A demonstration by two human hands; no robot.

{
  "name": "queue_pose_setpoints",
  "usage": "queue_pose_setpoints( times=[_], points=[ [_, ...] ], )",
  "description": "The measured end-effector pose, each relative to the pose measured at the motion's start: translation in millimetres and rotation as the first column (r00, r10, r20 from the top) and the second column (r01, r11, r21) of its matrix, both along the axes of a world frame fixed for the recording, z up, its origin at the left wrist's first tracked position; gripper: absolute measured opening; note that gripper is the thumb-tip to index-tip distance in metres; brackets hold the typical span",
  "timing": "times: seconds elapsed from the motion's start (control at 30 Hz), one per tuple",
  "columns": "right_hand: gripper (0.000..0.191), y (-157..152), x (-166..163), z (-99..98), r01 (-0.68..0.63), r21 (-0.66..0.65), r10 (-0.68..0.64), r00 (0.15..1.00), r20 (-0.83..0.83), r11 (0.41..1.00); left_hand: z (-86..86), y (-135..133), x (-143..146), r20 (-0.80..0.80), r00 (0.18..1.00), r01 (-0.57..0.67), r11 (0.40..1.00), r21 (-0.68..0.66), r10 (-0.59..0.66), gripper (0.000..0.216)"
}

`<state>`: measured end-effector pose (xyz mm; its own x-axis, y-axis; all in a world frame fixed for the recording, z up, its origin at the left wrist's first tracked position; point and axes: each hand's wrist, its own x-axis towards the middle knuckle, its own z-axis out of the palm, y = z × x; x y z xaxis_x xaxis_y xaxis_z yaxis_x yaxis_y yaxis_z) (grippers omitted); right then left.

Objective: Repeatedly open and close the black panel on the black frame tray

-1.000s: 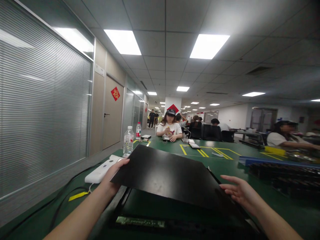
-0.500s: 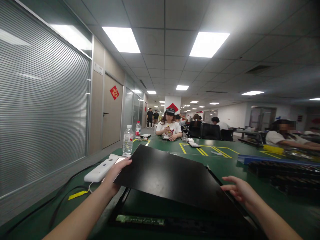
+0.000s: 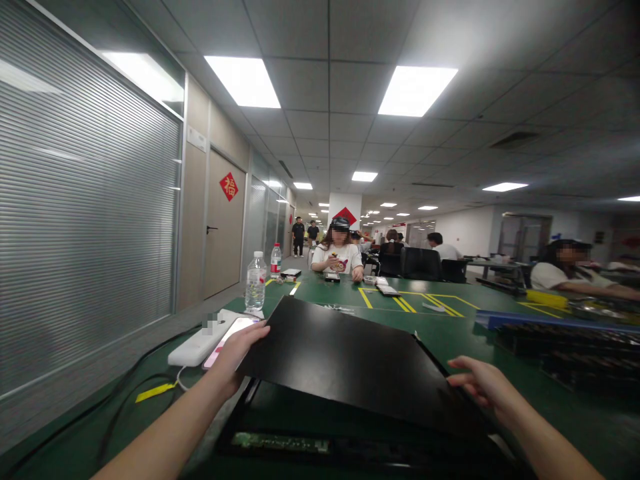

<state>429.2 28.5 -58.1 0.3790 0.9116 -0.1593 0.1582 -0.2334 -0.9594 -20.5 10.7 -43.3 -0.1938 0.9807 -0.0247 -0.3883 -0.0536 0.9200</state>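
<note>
A thin, flat black panel [image 3: 345, 357] lies tilted in front of me, its left side raised. My left hand [image 3: 245, 347] grips its left edge, thumb on top. By the right edge is my right hand [image 3: 483, 383], index finger and thumb apart; whether the fingertips touch the panel or the frame is hard to tell. Beneath the panel sits a black rectangular frame [image 3: 245, 407] with a narrow green circuit board [image 3: 280, 441] along its near side. Much of the frame's inside is covered by the panel.
Left of the panel are a phone with a lit screen [image 3: 227, 340], a white power bank-like device [image 3: 200, 343] with a cable and a water bottle [image 3: 256, 283]. Dark, blurred parts [image 3: 590, 360] lie at right. A co-worker [image 3: 337, 257] sits across the green table [image 3: 450, 327].
My left hand and the panel's raised left side have shifted slightly right, uncovering more of the phone. My right hand has moved a little to the right.
</note>
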Motion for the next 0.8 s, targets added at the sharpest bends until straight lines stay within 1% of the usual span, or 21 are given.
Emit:
queue_pose_setpoints(
  times=[0.2, 0.33, 0.4, 0.5, 0.6, 0.67, 0.8],
  points=[
    [0.036, -3.8, -1.7, 2.1, 0.017, -0.002, -0.016, 0.997, 0.071, 1.0, 0.8, 0.0, 2.7, -0.011, 1.0, 0.012, 1.0, -0.025, -0.012, 0.038],
    [0.037, -1.5, -1.9, 0.0, 0.013, -0.012, -0.012, 0.992, 0.122, 1.0, -4.3, 3.2, 0.9, -0.043, 0.999, -0.018, 0.998, -0.054, 0.016, 0.036],
    [0.036, 0.2, -2.0, -2.3, 0.004, -0.024, -0.001, 0.991, 0.135, 1.0, -7.5, 5.8, -1.5, -0.034, 0.999, -0.037, 0.997, -0.063, 0.035, 0.039],
    [0.032, 1.8, -1.2, -5.8, -0.001, -0.03, 0.004, 0.995, 0.104, 1.0, -9.7, 8.0, -5.1, -0.01, 0.999, -0.037, 0.999, -0.037, 0.037, 0.044],
    [0.03, 2.1, 0.9, -6.9, -0.005, -0.009, 0.006, 0.998, 0.063, 1.0, -7.6, 7.0, -5.5, -0.016, 0.999, -0.039, 0.999, -0.023, 0.039, 0.043],
    [0.031, 1.4, 1.5, -5.1, -0.001, 0.003, 0.0, 0.997, 0.078, 1.0, -5.3, 5.2, -3.3, -0.02, 1.0, -0.022, 0.999, -0.029, 0.022, 0.041],
    [0.035, -1.3, -0.5, 1.8, 0.038, -0.011, -0.036, 0.984, 0.175, 0.999, -2.8, 1.5, 3.4, -0.04, 0.999, 0.03, 0.999, -0.031, -0.031, 0.038]
  ],
)
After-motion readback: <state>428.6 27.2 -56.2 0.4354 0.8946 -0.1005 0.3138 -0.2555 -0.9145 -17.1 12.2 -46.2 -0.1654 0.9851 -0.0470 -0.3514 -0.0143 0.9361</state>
